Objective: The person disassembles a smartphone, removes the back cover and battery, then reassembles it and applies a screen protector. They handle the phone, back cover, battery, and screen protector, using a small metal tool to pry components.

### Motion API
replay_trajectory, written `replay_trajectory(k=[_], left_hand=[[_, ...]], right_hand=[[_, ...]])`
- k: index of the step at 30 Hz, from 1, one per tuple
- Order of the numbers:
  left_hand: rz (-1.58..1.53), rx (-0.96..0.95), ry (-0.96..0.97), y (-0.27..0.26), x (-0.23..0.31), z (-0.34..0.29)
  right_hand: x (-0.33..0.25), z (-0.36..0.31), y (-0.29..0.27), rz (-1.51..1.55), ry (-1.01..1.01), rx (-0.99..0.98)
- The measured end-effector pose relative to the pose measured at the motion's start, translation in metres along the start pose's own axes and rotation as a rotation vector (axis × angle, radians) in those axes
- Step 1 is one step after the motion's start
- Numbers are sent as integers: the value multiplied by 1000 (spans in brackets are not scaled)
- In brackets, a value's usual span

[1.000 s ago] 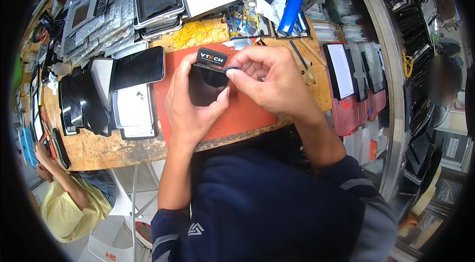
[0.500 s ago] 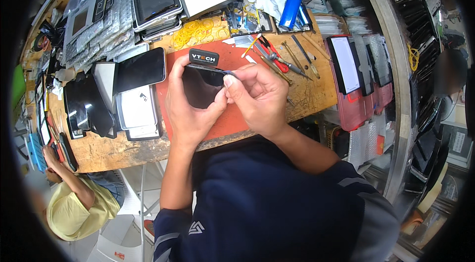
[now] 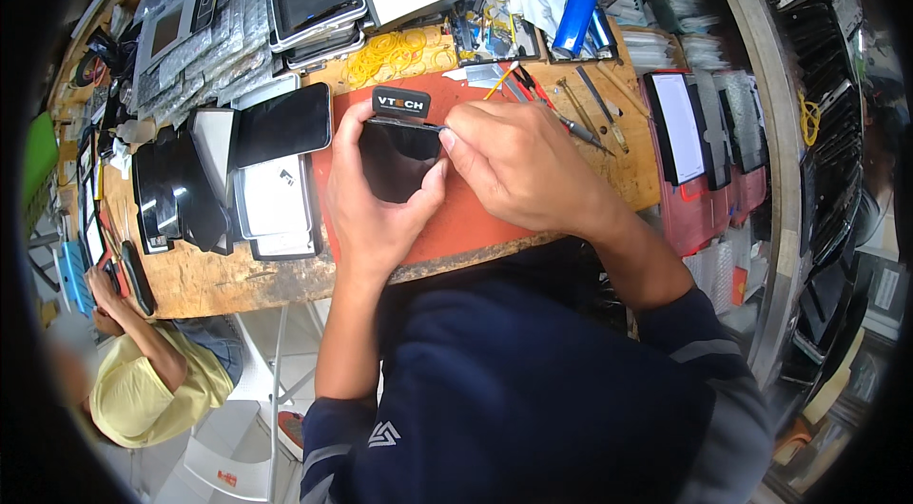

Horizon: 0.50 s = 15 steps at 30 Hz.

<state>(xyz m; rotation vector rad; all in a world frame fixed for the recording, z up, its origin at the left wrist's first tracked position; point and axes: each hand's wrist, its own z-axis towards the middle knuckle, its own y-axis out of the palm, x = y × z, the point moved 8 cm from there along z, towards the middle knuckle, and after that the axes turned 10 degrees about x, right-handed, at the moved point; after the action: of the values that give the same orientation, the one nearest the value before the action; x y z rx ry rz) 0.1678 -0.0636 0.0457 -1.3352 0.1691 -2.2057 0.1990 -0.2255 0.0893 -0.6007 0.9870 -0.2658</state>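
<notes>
A dark, glossy phone [image 3: 398, 164] is tilted up over the red mat [image 3: 466, 214], its screen side facing me. My left hand [image 3: 369, 230] is closed around it, thumb on the right edge and fingers behind the left. At the phone's upper right corner, the thumb and fingers of my right hand [image 3: 523, 157] pinch together. What they hold, if anything, is too small to make out. Just beyond the phone's far edge shows a small black rectangular piece [image 3: 400, 103] with pale print; whether it touches the phone I cannot tell.
Phones and screens [image 3: 282, 124] lie left of the mat, below bubble-wrapped stacks [image 3: 204, 48]. Yellow rubber bands [image 3: 385, 57], a blue roll [image 3: 578, 9] and several hand tools [image 3: 580, 109] lie beyond and to the right. A person in yellow [image 3: 162, 385] is at lower left.
My right hand has turned over, its back now facing up and its fingers drawn in at the phone's corner. The whole scene has shifted slightly right in view. My left hand keeps its hold.
</notes>
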Motion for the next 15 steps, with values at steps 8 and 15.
replay_trajectory(k=[8,15], left_hand=[[-168,14,-71,-2,-12,-5],[-199,11,5,-5,-2,-4]], right_hand=[[10,-20,27,265,128,63],[-1,-21,13,84,95,70]])
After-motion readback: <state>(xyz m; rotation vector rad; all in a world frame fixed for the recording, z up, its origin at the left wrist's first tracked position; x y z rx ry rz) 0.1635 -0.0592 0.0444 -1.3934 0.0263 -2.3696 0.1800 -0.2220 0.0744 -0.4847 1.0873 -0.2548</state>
